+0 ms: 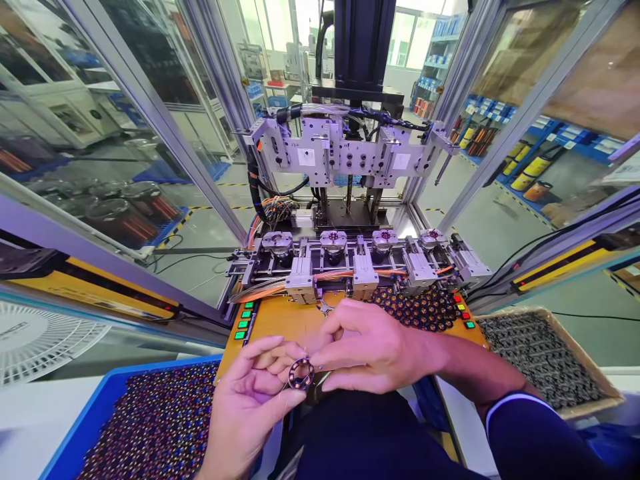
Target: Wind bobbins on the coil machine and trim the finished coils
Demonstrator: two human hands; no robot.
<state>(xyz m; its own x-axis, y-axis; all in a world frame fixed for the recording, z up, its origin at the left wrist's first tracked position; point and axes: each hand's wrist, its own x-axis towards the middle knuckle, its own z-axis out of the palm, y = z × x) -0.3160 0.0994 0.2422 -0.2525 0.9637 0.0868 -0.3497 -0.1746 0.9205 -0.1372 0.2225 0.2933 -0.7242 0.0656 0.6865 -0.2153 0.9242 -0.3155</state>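
My left hand (pixel 250 393) pinches a small round wound stator ring (pixel 301 373) between thumb and fingers, just above my lap. My right hand (pixel 367 347) reaches across from the right and its fingertips touch the ring's upper right edge, where a thin wire seems to trail off. Both hands hover over the near edge of the orange work plate (pixel 280 320) of a winding machine. Small scissors (pixel 325 308) lie on the plate just beyond my right hand.
The machine's row of several round fixtures (pixel 333 241) sits behind the plate, with a grey tool head (pixel 345 150) above. A pile of wound rings (pixel 425 308) lies at the plate's right. A blue tray (pixel 105 400) of rings is lower left, a wooden-edged tray (pixel 595 373) of dark parts at right. Green buttons (pixel 244 320) sit on the left.
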